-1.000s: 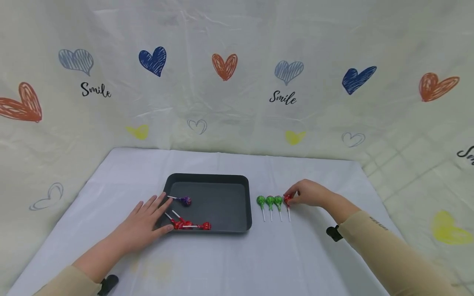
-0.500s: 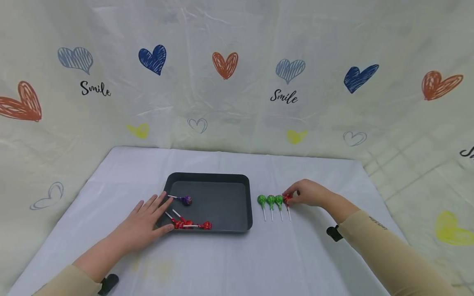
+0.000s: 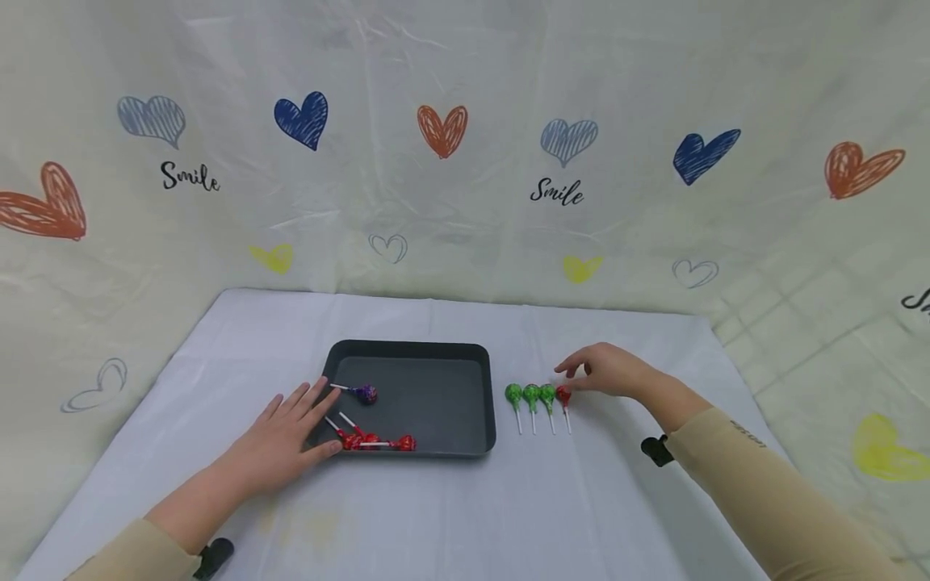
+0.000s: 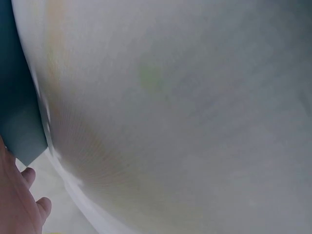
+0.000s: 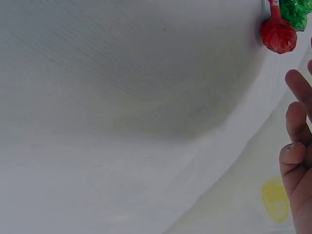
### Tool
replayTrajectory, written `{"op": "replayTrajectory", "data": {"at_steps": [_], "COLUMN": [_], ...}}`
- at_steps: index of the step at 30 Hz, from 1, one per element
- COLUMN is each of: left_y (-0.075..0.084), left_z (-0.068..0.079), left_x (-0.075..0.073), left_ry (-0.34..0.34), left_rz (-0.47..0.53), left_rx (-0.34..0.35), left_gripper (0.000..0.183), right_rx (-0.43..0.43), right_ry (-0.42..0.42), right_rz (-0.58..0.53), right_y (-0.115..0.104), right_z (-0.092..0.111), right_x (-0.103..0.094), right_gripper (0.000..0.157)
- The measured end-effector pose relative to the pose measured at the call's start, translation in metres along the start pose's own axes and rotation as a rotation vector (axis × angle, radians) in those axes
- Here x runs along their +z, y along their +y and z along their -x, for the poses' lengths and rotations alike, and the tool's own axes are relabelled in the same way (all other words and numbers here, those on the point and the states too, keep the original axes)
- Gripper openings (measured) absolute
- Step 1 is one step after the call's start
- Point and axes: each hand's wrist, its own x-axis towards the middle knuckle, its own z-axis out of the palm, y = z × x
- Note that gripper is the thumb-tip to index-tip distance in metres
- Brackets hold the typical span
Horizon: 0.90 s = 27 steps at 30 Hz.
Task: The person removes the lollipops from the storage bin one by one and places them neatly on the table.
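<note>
Right hand [image 3: 606,371], right of frame centre: thumb and fingers apart, clamped on nothing. It's at the end-of-row red lollipop [image 3: 563,394], thumb by the candy head; can't tell from the head view whether it touches. Parted fingers probably keep the neighbours from being nudged, my read.

That red one closes a row running left with three green lollipops [image 3: 532,393]. Heads toward frame top, sticks down, near parallel, greens side by side. Looks deliberate: heads level, colour grouped.

Left hand [image 3: 286,444], lower left of centre: fingers spread, fairly straight, over the left rim of the dark tray [image 3: 443,403]. No grip on any candy; likely just steadying the tray.

In the tray: purple lollipop [image 3: 368,394] toward the left, stick reaching the left rim; loose red lollipops [image 3: 404,443] at the lower left, sticks at mixed angles. Reads as unsorted, against the neat row outside. All on a white-covered bench [image 3: 436,524], heart-print backdrop [image 3: 494,234] behind.

View differences: right wrist, upper right, has the row's red head close up with green wrapper beside it, a gap between it and the visible fingers; tray not in that frame. Left wrist shows the tray's outer wall at left, fingers by its corner, no candy. Only the head view gives the full layout.
</note>
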Motion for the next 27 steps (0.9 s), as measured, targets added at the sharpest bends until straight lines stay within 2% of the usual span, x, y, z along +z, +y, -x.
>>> {"op": "replayTrajectory", "data": {"at_steps": [3, 10, 19, 27], "left_y": [0.001, 0.001, 0.001, 0.001], "left_z": [-0.001, 0.000, 0.000, -0.001], "left_x": [0.000, 0.002, -0.002, 0.001], "left_ry": [-0.013, 0.013, -0.012, 0.001], "left_rz": [-0.006, -0.007, -0.012, -0.003], "left_rx": [-0.001, 0.009, -0.004, -0.003], "left_gripper": [0.088, 0.087, 0.088, 0.089], "right_rx": [0.003, -0.048, -0.130, -0.243], "right_ry": [0.005, 0.019, -0.057, -0.120], "right_rz": [-0.014, -0.030, -0.051, 0.037], "right_y": [-0.003, -0.022, -0.068, -0.113], "right_z": [0.000, -0.008, -0.029, -0.057], "right_x": [-0.003, -0.007, -0.006, 0.003], "right_gripper": [0.031, 0.030, 0.030, 0.032]}}
